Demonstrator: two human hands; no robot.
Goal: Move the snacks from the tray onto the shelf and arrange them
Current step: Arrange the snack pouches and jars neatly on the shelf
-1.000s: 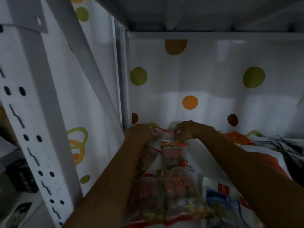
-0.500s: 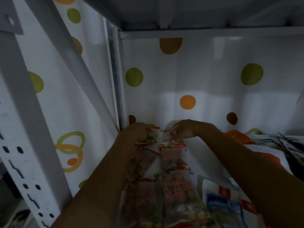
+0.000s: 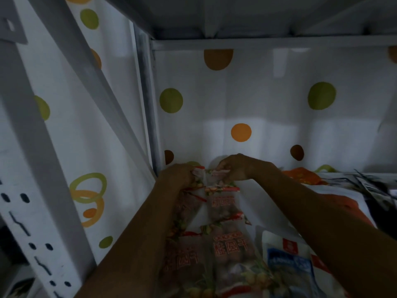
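Several clear snack packets with red print lie in two rows on the shelf floor, running from the back left corner toward me. My left hand (image 3: 179, 175) pinches the top edge of the rear left packet (image 3: 189, 203). My right hand (image 3: 233, 168) pinches the top edge of the rear right packet (image 3: 222, 206). Both hands sit close together near the back wall. In front lie two larger packets of the same kind (image 3: 231, 252). My forearms hide parts of the left row. No tray is in view.
A blue and white pouch (image 3: 289, 263) lies right of the front packets. Orange packets (image 3: 303, 175) and dark wrappers (image 3: 373, 186) fill the shelf's right side. Dotted white sheeting (image 3: 240, 108) lines the back and left walls. A slotted white upright (image 3: 36, 190) stands at left; the upper shelf hangs close overhead.
Both hands stay on the rear packets' top edges near the back wall, with the right hand shifted slightly. The camera has leaned a little further into the shelf.
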